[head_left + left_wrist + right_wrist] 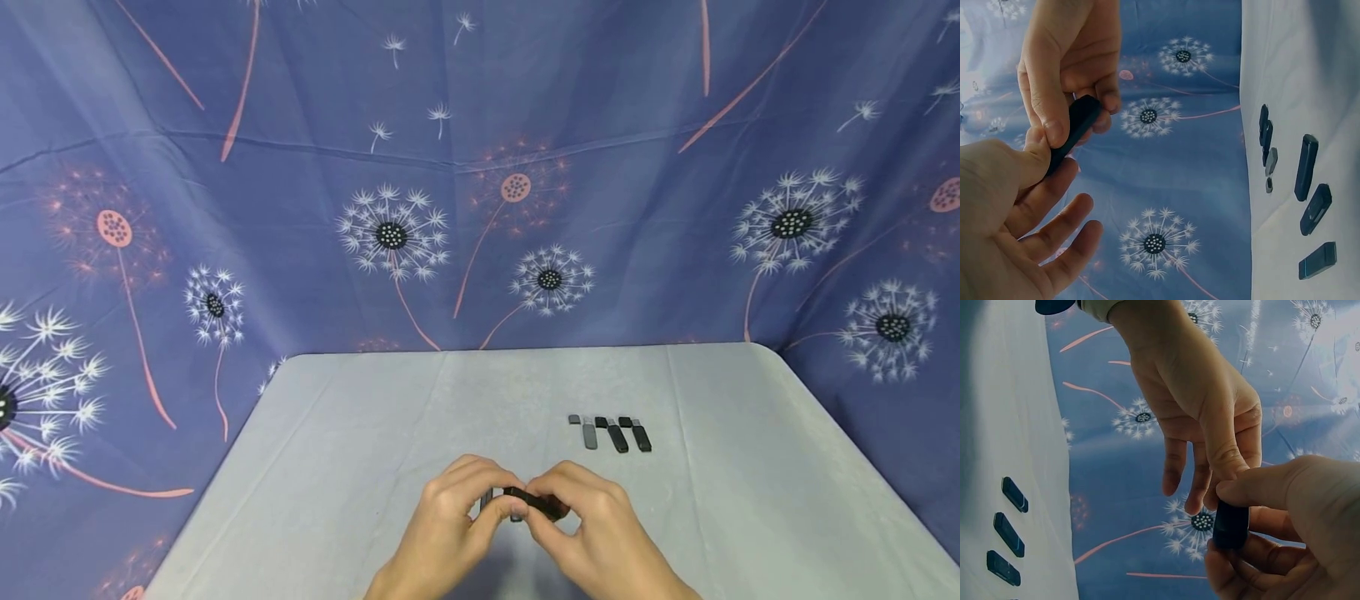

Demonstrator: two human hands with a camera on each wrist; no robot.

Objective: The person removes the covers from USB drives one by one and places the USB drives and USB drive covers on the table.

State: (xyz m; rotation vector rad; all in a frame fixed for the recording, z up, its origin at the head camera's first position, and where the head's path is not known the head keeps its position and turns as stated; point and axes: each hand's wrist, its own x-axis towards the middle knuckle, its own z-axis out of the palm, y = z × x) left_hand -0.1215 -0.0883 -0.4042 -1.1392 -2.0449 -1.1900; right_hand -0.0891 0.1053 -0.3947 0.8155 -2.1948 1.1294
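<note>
Head view shows 2 bare hands together above a pale grey, cloth-covered table (352,467): the left hand (453,510) and the right hand (598,510) pinch opposite ends of 1 black, oblong USB stick (542,503). Farther back lie 1 slim grey USB stick (589,436) and 2 slim black USB sticks (617,438), small caps (574,419) beside them. Left wrist view shows 3 dark, oblong pieces (1306,169) lying nearer.

The held stick (1082,120) is recorded as black. On the far side, one grey stick (589,436) and two black sticks (617,438) are noted. The blue backdrop (645,267) is printed with white and pink dandelions (391,235).
</note>
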